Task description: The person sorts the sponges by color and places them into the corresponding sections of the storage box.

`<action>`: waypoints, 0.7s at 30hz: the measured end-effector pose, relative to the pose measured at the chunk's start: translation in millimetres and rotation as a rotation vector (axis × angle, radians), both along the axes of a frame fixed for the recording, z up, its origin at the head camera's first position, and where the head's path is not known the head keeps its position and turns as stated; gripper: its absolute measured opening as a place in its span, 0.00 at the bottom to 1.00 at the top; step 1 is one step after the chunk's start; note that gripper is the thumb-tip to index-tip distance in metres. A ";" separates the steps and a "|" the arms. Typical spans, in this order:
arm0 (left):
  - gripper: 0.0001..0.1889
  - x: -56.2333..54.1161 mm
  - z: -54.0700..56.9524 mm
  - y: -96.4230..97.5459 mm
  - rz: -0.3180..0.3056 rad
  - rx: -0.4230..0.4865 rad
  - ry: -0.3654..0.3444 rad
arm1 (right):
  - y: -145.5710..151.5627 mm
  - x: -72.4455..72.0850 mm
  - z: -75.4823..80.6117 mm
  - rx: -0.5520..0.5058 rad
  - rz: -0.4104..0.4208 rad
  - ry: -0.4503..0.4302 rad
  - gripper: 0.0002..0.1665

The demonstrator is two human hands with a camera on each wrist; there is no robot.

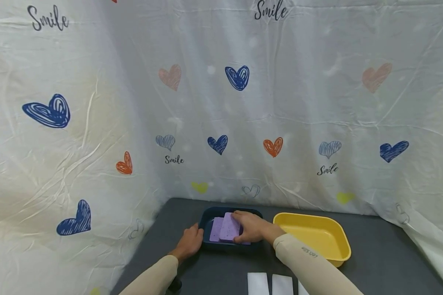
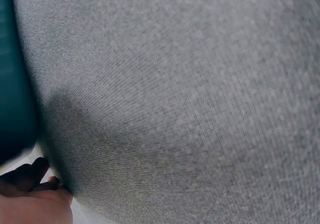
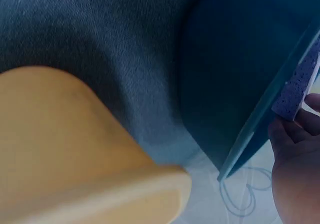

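Observation:
In the head view, a dark blue plastic bin point(image 1: 231, 247) stands near the far edge of the table. My right hand point(image 1: 253, 226) reaches over it and pinches a purple sponge point(image 1: 228, 226) between thumb and fingers. The sponge is tilted and overlaps another purple sponge point(image 1: 215, 229) inside the bin. A further purple piece shows at the bin's lower right, mostly hidden. My left hand point(image 1: 190, 241) holds the bin's left end by the rim. In the right wrist view, the sponge point(image 3: 295, 92) shows a porous side beyond the bin's edge.
A yellow bin point(image 1: 313, 229) stands right of the blue one, partly behind my right forearm. White flat pieces point(image 1: 258, 283) lie in a row at the near edge, one partly covered by the sleeve. Behind the dark table point(image 1: 217, 272) hangs a white curtain point(image 1: 298, 98) with hearts.

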State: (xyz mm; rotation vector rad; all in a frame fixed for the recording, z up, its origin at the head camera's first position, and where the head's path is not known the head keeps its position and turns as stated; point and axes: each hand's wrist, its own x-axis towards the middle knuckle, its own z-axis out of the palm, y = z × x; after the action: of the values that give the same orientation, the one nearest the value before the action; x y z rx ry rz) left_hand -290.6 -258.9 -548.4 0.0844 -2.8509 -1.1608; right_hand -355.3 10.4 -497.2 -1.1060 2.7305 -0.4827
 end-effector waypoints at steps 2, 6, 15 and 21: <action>0.21 -0.8 -0.9 0.2 0.001 0.001 -0.001 | -0.8 -0.5 -1.9 0.002 0.003 -0.001 0.54; 0.19 -2.1 -2.2 -0.1 -0.010 -0.007 0.021 | -2.4 -1.6 -3.2 0.000 0.015 -0.015 0.52; 0.21 -0.5 -3.0 0.1 -0.021 -0.017 0.031 | -4.0 -1.9 -6.3 0.010 0.024 -0.034 0.50; 0.19 -0.4 -1.8 -0.9 -0.009 -0.003 0.019 | -5.5 -1.4 -6.1 0.007 0.017 -0.031 0.50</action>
State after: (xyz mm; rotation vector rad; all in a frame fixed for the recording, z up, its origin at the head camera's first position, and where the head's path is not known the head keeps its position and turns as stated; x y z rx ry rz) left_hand -290.9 -259.8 -550.2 0.0600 -2.8399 -1.1521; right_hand -356.7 4.8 -503.4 -1.1099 2.6918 -0.4837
